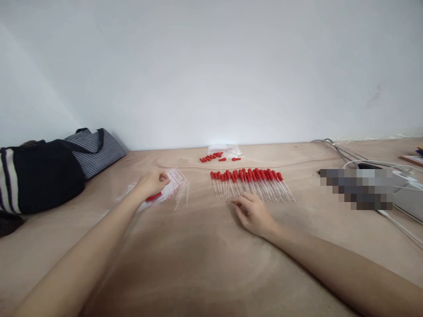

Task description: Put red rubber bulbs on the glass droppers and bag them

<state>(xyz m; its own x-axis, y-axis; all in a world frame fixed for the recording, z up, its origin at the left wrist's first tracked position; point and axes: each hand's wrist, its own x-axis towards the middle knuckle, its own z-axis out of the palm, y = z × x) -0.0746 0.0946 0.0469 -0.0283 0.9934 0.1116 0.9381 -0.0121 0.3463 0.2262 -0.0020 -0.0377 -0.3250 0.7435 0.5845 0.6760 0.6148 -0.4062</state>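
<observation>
My left hand (151,183) is over a pile of clear zip bags (172,180) with red seal lines, its fingers curled together. Whatever lies between its fingertips, if anything, is too small to make out. Some red rubber (153,197) shows just under that hand. Beside the bags lie several thin clear pipette tubes (182,193). My right hand (254,214) rests on the table with loosely bent fingers, thumb apart, holding nothing I can see. Just beyond it, glass droppers (251,180) with red rubber bulbs lie side by side in a long row, bulbs pointing away from me.
Loose red bulbs (211,157) lie near the wall, beside another clear bag (223,149) and thin clear tubes (235,154). At left stand a black bag (49,176) and a striped bag (102,152). Cables (340,152) and a white box (408,193) are at right.
</observation>
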